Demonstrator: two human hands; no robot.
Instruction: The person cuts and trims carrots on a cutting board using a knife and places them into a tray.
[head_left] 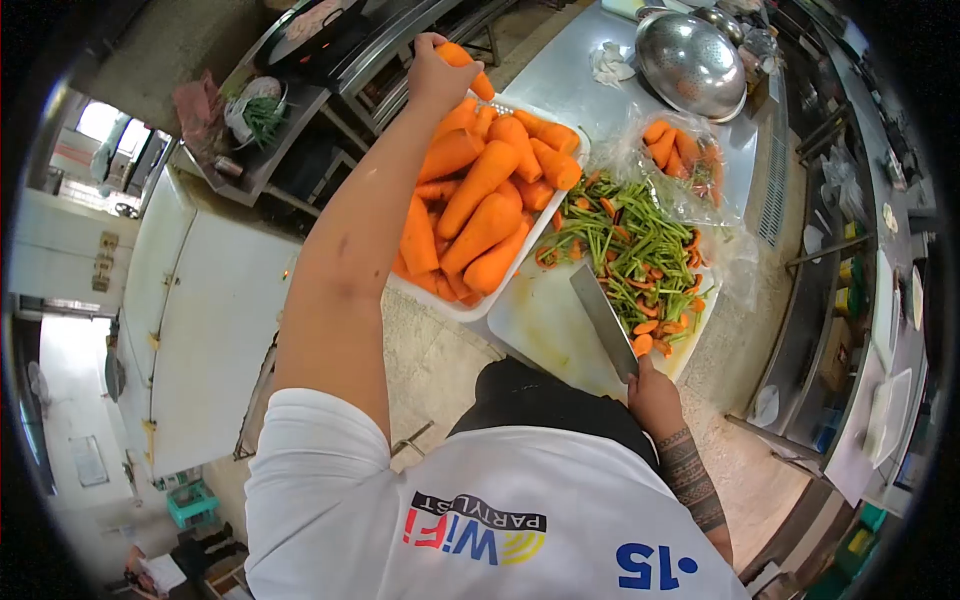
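Observation:
At the far end of a white basket (461, 312) heaped with peeled carrots (485, 200), my left hand (437, 78) is closed around one carrot (466, 68). My right hand (656, 402) grips the handle of a kitchen knife (605, 322) with a wide blade. That blade rests on or just above the white cutting board (535, 335); I cannot tell which. Beside it lies a pile of green stems (640, 240) mixed with orange carrot ends (643, 345). The knife's handle is mostly hidden in my fingers.
A clear plastic bag (683, 160) of carrots lies beyond the cuttings on the metal table (590, 100). Farther back are a metal colander (692, 65) and a crumpled white plastic piece (611, 64). A stove with a wok (310, 30) stands at the upper left, shelving (850, 330) at right.

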